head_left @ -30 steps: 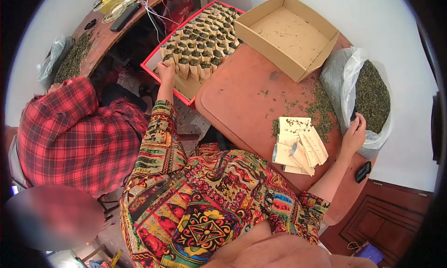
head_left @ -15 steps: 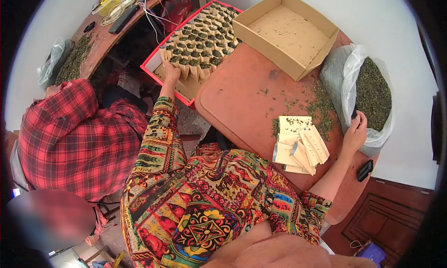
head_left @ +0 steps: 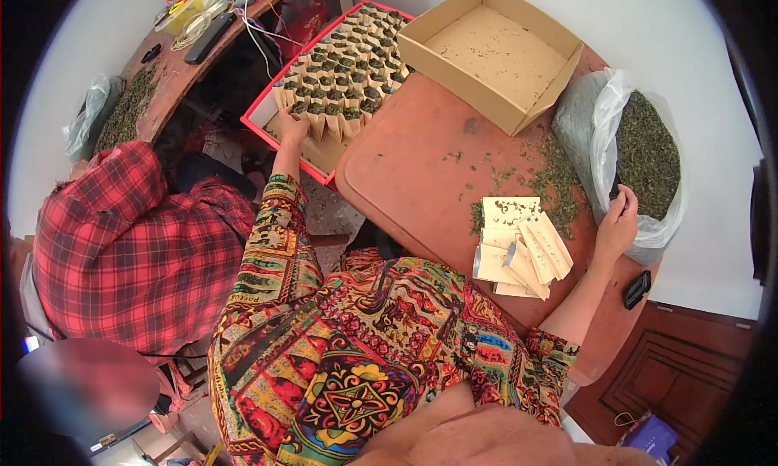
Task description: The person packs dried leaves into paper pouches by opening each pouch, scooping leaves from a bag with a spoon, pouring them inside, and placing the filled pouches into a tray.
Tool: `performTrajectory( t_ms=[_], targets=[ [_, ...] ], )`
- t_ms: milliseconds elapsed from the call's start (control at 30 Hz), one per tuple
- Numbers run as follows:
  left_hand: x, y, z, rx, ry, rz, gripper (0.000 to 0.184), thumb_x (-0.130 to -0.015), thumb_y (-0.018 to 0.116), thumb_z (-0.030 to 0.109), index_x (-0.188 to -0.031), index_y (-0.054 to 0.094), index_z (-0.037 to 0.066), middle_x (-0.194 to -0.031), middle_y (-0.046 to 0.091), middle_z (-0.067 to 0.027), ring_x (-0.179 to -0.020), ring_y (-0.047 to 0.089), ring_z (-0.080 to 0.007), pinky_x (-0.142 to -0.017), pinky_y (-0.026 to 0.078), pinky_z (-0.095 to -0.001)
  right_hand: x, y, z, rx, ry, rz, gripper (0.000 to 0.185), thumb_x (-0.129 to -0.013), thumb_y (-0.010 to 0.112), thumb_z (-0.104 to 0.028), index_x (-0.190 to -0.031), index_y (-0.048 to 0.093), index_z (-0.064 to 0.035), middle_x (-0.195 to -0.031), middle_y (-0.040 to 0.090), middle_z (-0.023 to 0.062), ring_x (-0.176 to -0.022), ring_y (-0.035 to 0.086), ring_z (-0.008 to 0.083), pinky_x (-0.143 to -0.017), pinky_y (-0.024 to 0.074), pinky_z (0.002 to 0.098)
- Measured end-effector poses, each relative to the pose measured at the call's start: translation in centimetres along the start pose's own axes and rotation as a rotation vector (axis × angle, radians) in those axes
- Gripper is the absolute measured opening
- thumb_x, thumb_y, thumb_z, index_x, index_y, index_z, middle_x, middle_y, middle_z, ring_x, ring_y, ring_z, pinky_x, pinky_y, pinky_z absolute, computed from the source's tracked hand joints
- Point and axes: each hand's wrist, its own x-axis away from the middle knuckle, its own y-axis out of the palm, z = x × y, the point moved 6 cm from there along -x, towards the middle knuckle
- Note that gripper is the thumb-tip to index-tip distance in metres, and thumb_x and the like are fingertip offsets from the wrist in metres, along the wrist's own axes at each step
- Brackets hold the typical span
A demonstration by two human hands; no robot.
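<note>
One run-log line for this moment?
left hand: at filled paper packets in red-edged box | right hand: at mouth of plastic bag of leaf bits | flat packets: on table

The left arm (head_left: 271,247) reaches up from the lower middle of the frame toward the upper left, covered nearly to the wrist (head_left: 287,160). The left hand (head_left: 293,128) sits left of centre in the upper half, knuckles up, fingers pointing toward the top; its fingertips are too small to read. The right arm (head_left: 585,296) slants up from the lower right, its forearm bare. The right hand (head_left: 620,220) is raised at the right of the frame, fingers bent and drawn together.
</note>
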Motion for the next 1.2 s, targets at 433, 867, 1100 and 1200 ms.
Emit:
performTrajectory(
  t_ms=[433,867,1100,1200],
  targets=[
    [-2.2,-0.3,-2.2,-0.187,0.076,0.097,0.052,-0.071,0.074,0.009,-0.117,0.054,-0.004,-0.105,0.063,-0.0175,-0.096,0.063,-0.0286,-0.083,0.05,-0.0365,0.0,0.2,0.5,0.01,-0.017,0.012,0.028,-0.102,0.047,-0.031,-0.116,0.067,-0.0159,-0.084,0.068,0.0086,-0.075,0.065,0.0229,-0.069,0.0487,0.037],
    [-1.6,-0.3,-2.0,0.015,0.048,0.089,0.069,-0.077,0.074,0.007,-0.136,0.041,-0.004,-0.12,0.058,-0.018,-0.105,0.061,-0.0281,-0.086,0.052,-0.0354,0.1,-0.1,-0.4,-0.011,0.01,0.003,0.028,-0.101,0.047,-0.026,-0.114,0.067,-0.0111,-0.088,0.071,0.0114,-0.077,0.068,0.0259,-0.07,0.05,0.0385],
    [0.6,-0.7,0.4,0.08,-0.013,0.073,0.07,-0.081,0.061,-0.006,-0.144,0.032,0.003,-0.132,0.051,-0.0147,-0.087,0.059,-0.0214,-0.053,0.045,-0.0288,0.0,0.1,-0.1,-0.01,-0.002,0.014,0.028,-0.101,0.047,-0.025,-0.114,0.067,-0.0109,-0.086,0.07,0.0108,-0.077,0.068,0.0259,-0.07,0.05,0.0381],
    [2.9,-1.4,2.8,0.154,0.075,0.075,0.069,-0.08,0.061,-0.006,-0.142,0.033,0.002,-0.135,0.049,-0.016,-0.102,0.057,-0.0233,-0.067,0.049,-0.0309,0.0,0.1,-0.2,-0.002,0.015,0.009,0.028,-0.101,0.047,-0.025,-0.114,0.067,-0.0107,-0.086,0.07,0.0109,-0.077,0.068,0.026,-0.069,0.0499,0.0383]
  ],
)
